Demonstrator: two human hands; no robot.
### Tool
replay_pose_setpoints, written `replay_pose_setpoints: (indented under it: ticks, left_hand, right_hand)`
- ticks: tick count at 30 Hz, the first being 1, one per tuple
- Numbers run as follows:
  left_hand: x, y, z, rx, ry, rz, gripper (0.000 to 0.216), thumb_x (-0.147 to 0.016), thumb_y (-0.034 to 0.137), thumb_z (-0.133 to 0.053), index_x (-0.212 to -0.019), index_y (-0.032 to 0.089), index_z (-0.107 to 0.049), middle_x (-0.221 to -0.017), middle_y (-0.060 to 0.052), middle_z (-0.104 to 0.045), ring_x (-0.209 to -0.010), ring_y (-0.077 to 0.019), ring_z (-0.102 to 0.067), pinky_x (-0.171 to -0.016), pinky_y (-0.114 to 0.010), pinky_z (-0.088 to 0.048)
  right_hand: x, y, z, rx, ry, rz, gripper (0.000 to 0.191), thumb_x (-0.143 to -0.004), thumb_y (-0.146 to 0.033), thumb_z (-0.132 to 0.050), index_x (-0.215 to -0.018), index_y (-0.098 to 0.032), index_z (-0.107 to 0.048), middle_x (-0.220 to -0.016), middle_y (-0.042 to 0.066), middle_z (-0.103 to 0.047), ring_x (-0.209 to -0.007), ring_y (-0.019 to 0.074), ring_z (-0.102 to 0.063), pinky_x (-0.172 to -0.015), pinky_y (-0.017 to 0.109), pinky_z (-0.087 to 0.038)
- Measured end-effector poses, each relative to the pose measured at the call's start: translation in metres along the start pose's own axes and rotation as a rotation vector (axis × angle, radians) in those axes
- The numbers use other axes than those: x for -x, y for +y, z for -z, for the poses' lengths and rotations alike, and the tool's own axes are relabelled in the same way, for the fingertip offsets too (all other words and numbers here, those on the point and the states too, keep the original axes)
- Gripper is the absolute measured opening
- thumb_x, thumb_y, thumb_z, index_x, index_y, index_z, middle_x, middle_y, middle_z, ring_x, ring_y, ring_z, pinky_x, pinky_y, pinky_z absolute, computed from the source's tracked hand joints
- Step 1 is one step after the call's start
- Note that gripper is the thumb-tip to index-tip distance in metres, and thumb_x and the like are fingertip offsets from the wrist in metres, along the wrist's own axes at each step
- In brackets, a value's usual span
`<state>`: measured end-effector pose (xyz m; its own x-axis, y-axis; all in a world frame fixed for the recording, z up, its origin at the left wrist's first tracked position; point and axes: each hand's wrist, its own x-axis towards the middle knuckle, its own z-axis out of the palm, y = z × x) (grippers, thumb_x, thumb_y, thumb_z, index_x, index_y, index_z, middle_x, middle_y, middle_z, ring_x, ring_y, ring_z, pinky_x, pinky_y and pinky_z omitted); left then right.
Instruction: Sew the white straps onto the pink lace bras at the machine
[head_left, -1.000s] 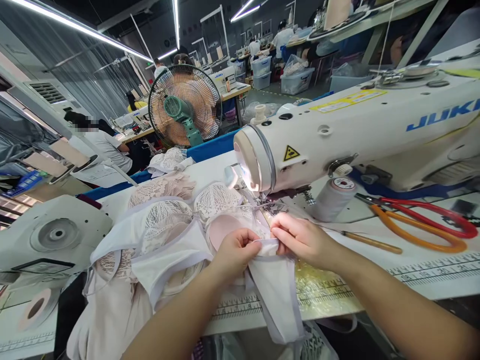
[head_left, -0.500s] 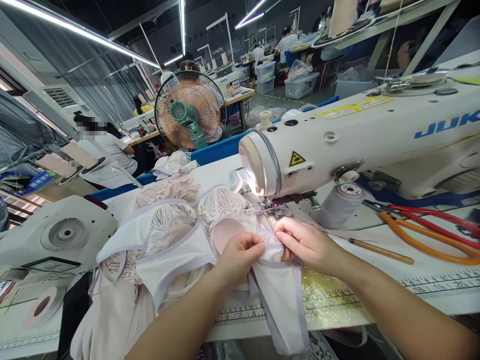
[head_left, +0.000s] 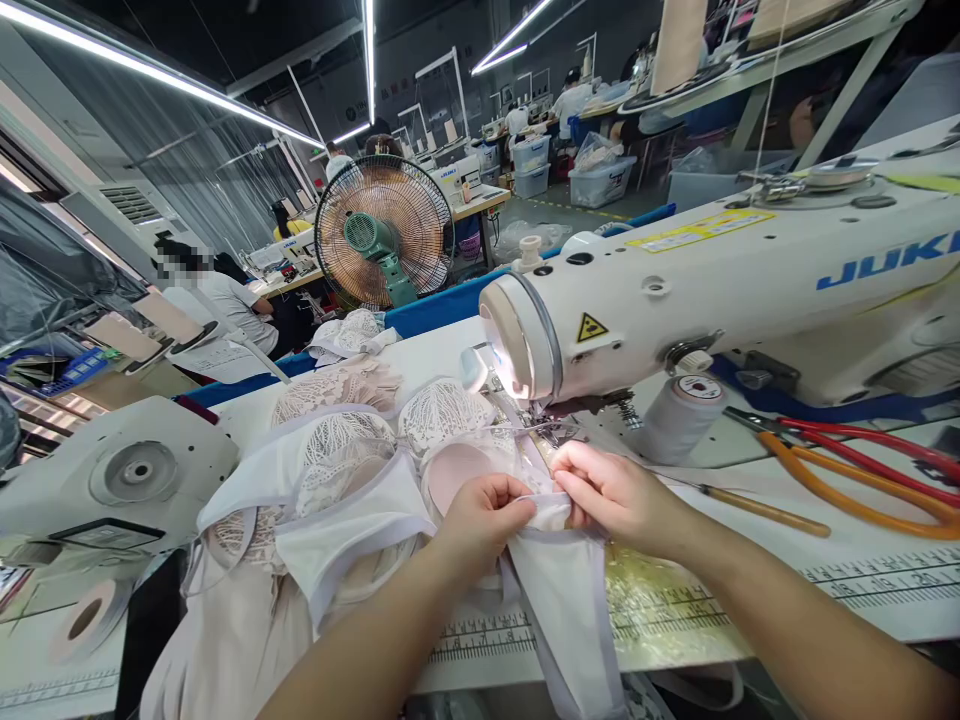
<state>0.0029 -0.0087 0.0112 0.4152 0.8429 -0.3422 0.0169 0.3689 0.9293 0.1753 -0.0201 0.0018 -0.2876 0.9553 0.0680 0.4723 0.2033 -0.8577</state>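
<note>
Far left: a tape roll [head_left: 79,620] is seen lying flat beside a white machine housing [head_left: 127,470].
Lace pile: lace cups [head_left: 330,470] with white bands are heaped left of the needle and touch the piece in hand.
Left hand [head_left: 484,515]: closed in a pinch, thumb against fingertips, on the top edge of the white fabric piece [head_left: 559,590].
White fabric piece: held at the front of the table [head_left: 862,590]; its lower end is draped over the table edge.
Right hand [head_left: 615,495]: likewise pinched on the same edge, just beside the left hand.
Progress: the edge is judged to be gripped and lined up only. It is not yet laid under the presser foot [head_left: 541,428], just beyond the fingers.
Sewing machine [head_left: 712,280]: its lamp is lit over the needle.
Far right: a thread cone [head_left: 675,415] stands under the machine arm, and scissors [head_left: 862,470] are left lying well apart from the hands.
</note>
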Motion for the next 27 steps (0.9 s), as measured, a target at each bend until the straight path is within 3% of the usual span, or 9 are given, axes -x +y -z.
replay_pose_setpoints:
  ticks: [12,27]
  left_hand:
    - [-0.0006,-0.0024,0.0019,0.044,-0.003,0.014,0.029,-0.055,0.035,-0.072,-0.064,0.013,-0.055,-0.058,0.001,-0.053,-0.052,-0.008,-0.043,-0.053,-0.022,-0.03]
    - [-0.0036,0.0011,0.004,-0.003,-0.033,0.0,0.012,-0.058,0.023,-0.06,-0.062,0.011,-0.059,-0.054,0.001,-0.05,-0.051,-0.0078,-0.039,-0.053,-0.022,-0.026]
  right_hand:
    - [0.0007,0.0024,0.0022,-0.044,-0.038,0.059,0.012,-0.086,-0.025,-0.035,-0.085,-0.022,-0.047,-0.053,-0.003,-0.059,-0.052,0.0159,-0.057,-0.053,0.027,-0.043]
    - [-0.0015,0.004,0.003,-0.032,0.036,0.034,0.013,-0.087,-0.025,-0.035,-0.085,-0.021,-0.047,-0.053,-0.003,-0.059,-0.055,0.0162,-0.059,-0.056,0.028,-0.043]
